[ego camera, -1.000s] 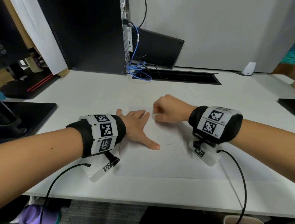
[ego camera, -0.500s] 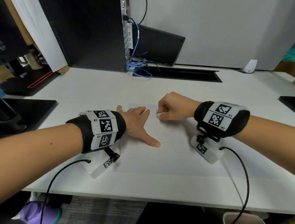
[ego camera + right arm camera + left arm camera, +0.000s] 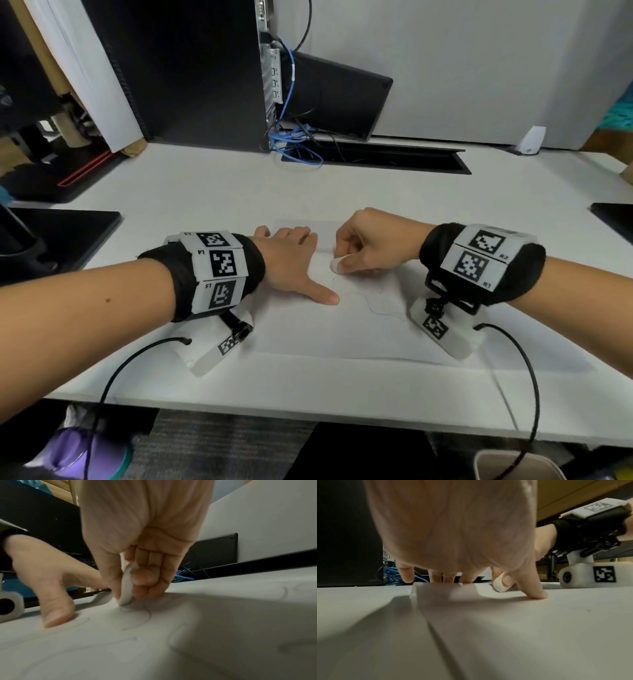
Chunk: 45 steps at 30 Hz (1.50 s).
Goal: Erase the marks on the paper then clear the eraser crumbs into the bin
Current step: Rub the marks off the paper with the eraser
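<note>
Paper (image 3: 308,329) is lying flat on the white desk (image 3: 205,192), near its front edge, and thin pencil marks (image 3: 380,306) are showing as looping lines on the sheet between the two hands. The right hand (image 3: 373,245) is pinching a small white eraser (image 3: 336,264) between thumb and curled fingers (image 3: 145,580), and the eraser's lower end is touching the sheet at the top of one looping line, seen most clearly in the right wrist view. The left hand (image 3: 291,263) is lying palm down on the paper with its fingers straight and spread, holding nothing; the thumb tip is pressing on the sheet just beside the eraser. Both wrists are wearing black bands with printed square markers, each carrying a white camera block, and the blocks are resting on the desk. A black computer tower (image 3: 178,68) is standing at the back of the desk with blue cables (image 3: 294,144) trailing from its rear panel into a long cable slot (image 3: 394,159). A black pad (image 3: 65,233) is sitting at the left edge. Eraser crumbs are too small to make out in any view. A pale container rim (image 3: 513,466) is showing below the desk front on the right.
</note>
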Available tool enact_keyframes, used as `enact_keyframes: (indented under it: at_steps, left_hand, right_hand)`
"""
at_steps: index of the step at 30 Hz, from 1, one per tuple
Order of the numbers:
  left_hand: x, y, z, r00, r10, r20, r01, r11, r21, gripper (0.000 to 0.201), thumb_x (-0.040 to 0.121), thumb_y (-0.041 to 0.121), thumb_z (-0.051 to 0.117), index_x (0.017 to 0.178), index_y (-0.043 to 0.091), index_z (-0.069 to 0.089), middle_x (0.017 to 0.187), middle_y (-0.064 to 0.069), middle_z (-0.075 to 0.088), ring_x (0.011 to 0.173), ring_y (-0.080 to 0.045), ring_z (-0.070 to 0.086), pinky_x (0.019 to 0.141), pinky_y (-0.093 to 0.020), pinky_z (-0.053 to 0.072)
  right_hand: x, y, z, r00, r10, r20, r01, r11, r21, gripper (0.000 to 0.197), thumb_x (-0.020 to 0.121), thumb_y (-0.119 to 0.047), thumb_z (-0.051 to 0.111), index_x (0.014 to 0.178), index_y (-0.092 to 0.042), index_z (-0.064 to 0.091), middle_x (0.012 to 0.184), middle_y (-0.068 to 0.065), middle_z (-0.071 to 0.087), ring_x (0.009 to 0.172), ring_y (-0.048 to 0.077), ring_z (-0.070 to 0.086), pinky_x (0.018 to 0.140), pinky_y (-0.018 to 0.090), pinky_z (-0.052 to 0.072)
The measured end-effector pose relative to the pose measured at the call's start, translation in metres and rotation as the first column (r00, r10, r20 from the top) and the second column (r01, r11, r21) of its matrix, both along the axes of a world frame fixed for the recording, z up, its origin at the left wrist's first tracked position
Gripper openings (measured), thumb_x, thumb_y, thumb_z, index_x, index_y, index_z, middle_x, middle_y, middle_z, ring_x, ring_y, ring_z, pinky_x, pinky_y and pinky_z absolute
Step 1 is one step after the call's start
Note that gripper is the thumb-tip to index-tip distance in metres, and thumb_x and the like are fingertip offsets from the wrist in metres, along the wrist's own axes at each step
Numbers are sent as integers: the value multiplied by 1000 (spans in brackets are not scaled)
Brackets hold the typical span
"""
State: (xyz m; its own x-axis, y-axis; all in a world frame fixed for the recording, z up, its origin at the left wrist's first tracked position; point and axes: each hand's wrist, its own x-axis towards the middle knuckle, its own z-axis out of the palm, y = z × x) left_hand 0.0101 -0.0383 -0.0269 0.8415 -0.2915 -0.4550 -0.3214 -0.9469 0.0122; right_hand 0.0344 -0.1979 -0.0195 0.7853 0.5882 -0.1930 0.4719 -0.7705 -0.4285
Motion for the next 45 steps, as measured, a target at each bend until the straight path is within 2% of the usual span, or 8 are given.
enact_keyframes:
  at_steps: [4, 8, 17, 21, 25, 29, 40, 45]
  left_hand:
    - [-2, 1, 4, 999, -40, 15, 41, 997, -71, 106, 68, 74, 57, 150, 27, 8, 156, 10, 5, 143, -14, 18, 114, -53, -1]
    - [-1, 3, 1, 995, -78, -58, 80, 996, 33, 111, 70, 79, 47, 150, 29, -12, 158, 14, -15, 146, -9, -13, 112, -54, -15]
    - [-1, 3, 1, 993, -71, -90, 74, 996, 38, 115, 68, 80, 50, 149, 31, -16, 157, 15, -19, 146, -9, -14, 113, -58, -12]
    - [-1, 3, 0, 994, -68, -89, 71, 997, 22, 113, 68, 79, 51, 149, 34, -13, 157, 14, -17, 146, -10, -12, 112, -57, -12]
    - [0, 3, 0, 994, -64, -90, 66, 998, 19, 114, 67, 79, 52, 148, 34, -15, 157, 15, -18, 146, -10, -13, 113, -58, -12]
    - [2, 5, -3, 993, -66, -97, 66, 998, -11, 110, 65, 80, 54, 148, 41, -8, 157, 16, -16, 146, -11, -12, 112, -59, -13]
    - [1, 4, -1, 995, -65, -79, 65, 998, 9, 114, 66, 79, 53, 148, 36, -12, 157, 16, -15, 146, -9, -11, 113, -58, -12]
    - [1, 3, -1, 995, -61, -81, 60, 998, -12, 111, 65, 79, 55, 148, 39, -7, 158, 16, -13, 147, -9, -10, 112, -57, -11]
  right_hand:
    - [0, -2, -1, 1000, -4, -24, 4, 1000, -2, 14, 85, -24, 65, 81, -11, 64, 63, 1, 62, 43, 1, 51, 49, 8, 40]
    - [4, -3, 1, 998, -62, -30, 62, 998, 4, 11, 85, -20, 64, 87, -11, 59, 62, -1, 61, 39, 1, 52, 47, 9, 42]
    - [-6, 1, 3, 996, 17, 91, -12, 999, -46, 13, 85, -18, 64, 85, -5, 63, 60, -12, 49, 50, -1, 48, 50, 6, 35]
    - [-18, 5, 1, 991, 85, -105, -84, 996, 13, 16, 84, -15, 66, 70, -15, 57, 48, -11, 52, 39, 1, 47, 45, 7, 35]
    - [-9, 3, 3, 997, 17, 77, -15, 999, -35, 10, 85, -16, 63, 82, -7, 63, 60, -9, 52, 52, 3, 47, 59, 18, 35]
    - [-21, 10, 3, 985, 105, -136, -101, 994, 31, 15, 84, -13, 66, 71, -14, 58, 47, -11, 51, 40, 3, 46, 47, 10, 36]
    - [-9, 6, 4, 996, 20, 85, -19, 1000, -14, 12, 85, -17, 64, 86, -5, 66, 70, -2, 64, 53, -1, 49, 52, 7, 36]
    - [-20, 9, 2, 993, 92, -69, -93, 996, 0, 9, 84, -13, 66, 78, -8, 63, 55, -8, 52, 43, -2, 48, 48, 7, 37]
